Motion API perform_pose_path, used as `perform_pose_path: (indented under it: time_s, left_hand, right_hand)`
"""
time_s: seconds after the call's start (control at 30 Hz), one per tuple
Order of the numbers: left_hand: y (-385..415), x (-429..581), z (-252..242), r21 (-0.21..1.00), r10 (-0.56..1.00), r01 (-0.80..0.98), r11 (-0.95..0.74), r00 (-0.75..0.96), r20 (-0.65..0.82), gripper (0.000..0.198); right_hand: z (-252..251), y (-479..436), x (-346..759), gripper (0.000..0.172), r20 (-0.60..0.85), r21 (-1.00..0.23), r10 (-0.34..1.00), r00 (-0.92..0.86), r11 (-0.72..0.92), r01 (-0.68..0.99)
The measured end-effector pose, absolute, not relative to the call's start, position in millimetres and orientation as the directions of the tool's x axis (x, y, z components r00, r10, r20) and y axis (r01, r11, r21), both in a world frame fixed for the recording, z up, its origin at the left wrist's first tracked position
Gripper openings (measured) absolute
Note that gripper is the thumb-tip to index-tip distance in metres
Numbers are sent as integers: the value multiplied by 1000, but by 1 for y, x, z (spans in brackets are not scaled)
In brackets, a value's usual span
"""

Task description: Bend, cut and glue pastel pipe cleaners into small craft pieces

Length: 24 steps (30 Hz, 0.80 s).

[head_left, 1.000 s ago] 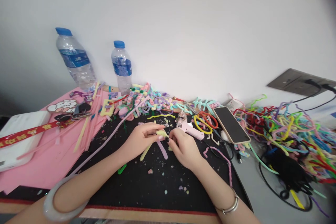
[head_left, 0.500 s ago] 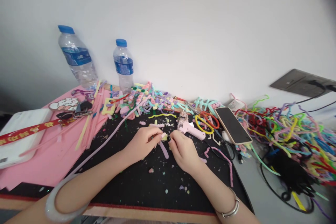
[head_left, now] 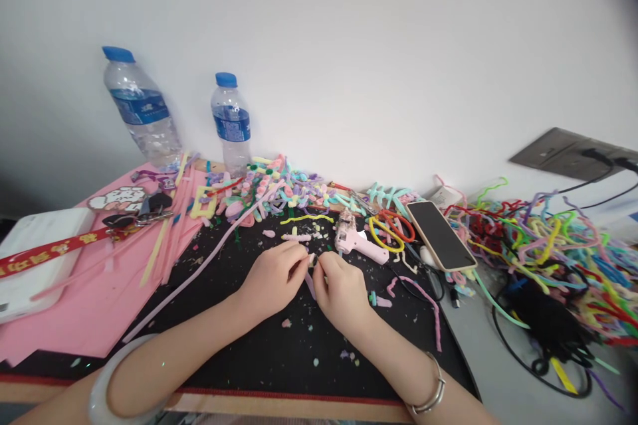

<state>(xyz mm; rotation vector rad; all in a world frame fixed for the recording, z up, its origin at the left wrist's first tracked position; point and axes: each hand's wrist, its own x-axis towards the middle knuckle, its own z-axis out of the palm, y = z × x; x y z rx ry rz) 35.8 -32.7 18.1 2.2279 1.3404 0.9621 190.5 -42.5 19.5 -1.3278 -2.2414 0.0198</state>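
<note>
Step in hand, by judgement: fine work on a small pale piece between the left hand and the right hand. The fingers of both hands are drawn into a pinch, tips nearly meeting; they appear to grip the piece but cover most of it, so its shape cannot be told. The next move likely calls for light, steady fingertip pressure. A narrow purple strip shows just nearside of the fingers. Just beyond the right fingers lies a smooth, pink plastic glue gun. Left of the left fingers, a long fuzzy stem runs diagonally. Beneath the fingers, a flat black mat carries scattered fluffy scraps.
</note>
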Motion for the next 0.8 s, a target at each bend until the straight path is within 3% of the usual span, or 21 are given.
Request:
perform_pose_path:
  time_s: [0.3, 0.57, 0.8]
  left_hand:
    - [-30, 32, 21, 604, 881, 643, -470, 304, 363, 28]
    - [-30, 33, 22, 496, 856, 704, -508, 353, 377, 25]
    - [-27, 28, 22, 549, 851, 651, -524, 381, 361, 25]
  right_hand:
    - [22, -41, 191, 25, 430, -277, 834, -347, 487, 828]
    - [18, -41, 190, 24, 439, -229, 819, -370, 500, 835]
    - [23, -41, 191, 24, 460, -263, 824, -330, 482, 836]
